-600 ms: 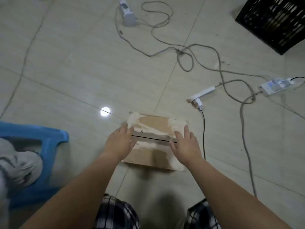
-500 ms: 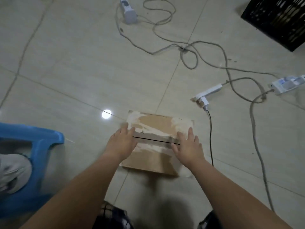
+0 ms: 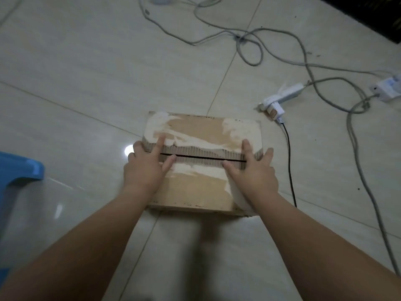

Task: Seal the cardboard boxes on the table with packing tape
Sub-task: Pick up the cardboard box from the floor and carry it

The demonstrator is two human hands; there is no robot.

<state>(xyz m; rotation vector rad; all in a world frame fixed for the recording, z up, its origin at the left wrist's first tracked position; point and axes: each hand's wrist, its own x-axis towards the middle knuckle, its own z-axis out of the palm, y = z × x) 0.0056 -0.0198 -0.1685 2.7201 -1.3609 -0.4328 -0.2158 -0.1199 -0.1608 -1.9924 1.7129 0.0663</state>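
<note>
Both forearms reach in from the near edge, bare. Left hand [image 3: 143, 170] lies flat on the left end of the cardboard box [image 3: 195, 192], fingers straight and spread, thumb along the seam, outer fingers hanging past the left edge; it grips nothing. Right hand [image 3: 253, 177] mirrors it on the right end: flat, fingers splayed, thumb pointing in along the seam, holding nothing.

The box is rectangular and low, and I see it on the glossy pale tile floor [image 3: 86, 83], not on a table. Its two top flaps meet at a thin dark slit running left to right. The surface is matte brown with ragged whitish patches, and ribbed corrugation shows along both seam edges.

To the near left is the rounded corner of a blue plastic stool [image 3: 19, 170]. Right of the box, a thin black cable [image 3: 289, 159] runs to a white plug on a slim white power strip [image 3: 284, 95]. Farther off lie looping grey cords [image 3: 256, 43], and a dark crate [image 3: 368, 16] sits in the far right corner.
</note>
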